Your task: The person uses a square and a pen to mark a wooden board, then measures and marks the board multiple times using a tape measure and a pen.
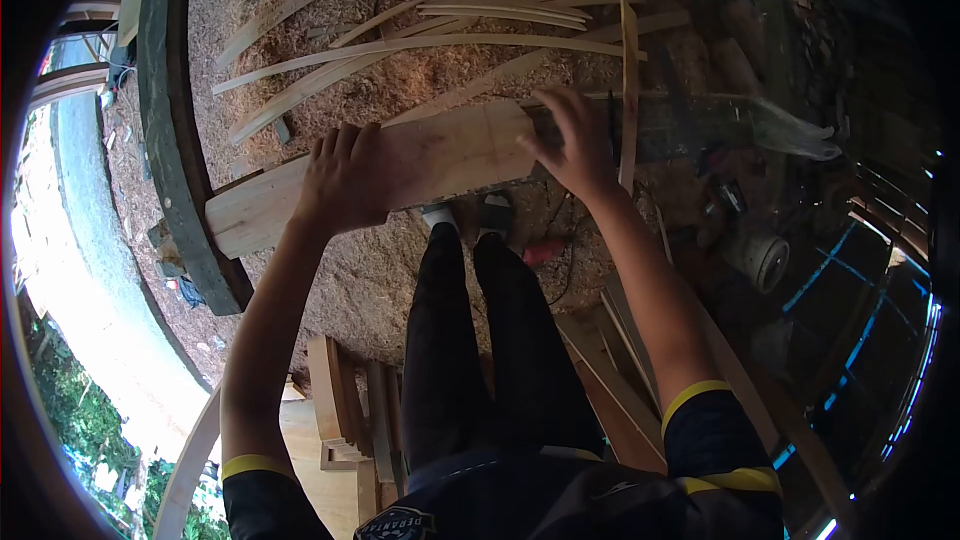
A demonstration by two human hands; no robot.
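Head view: my left hand (pixel 345 180) lies flat, fingers spread, on a wooden plank (pixel 440 155), pressing its middle. My right hand (pixel 572 145) grips the plank's far end with curled fingers. Thin wood strips (pixel 420 40) lie on the sawdust floor (pixel 400 270) beyond my fingers.

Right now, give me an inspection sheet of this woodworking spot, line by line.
Surface: ground covered in sawdust.
Job's things: pale wooden plank held level, its far end resting on a dark curved beam.
Clutter: thin wood strips scattered beyond; stacked boards near the legs.
Hands: left hand flat on the plank; right hand at its near end.
Cables: dark cord by a red tool.
Surroundings: outdoor greenery at the left edge.
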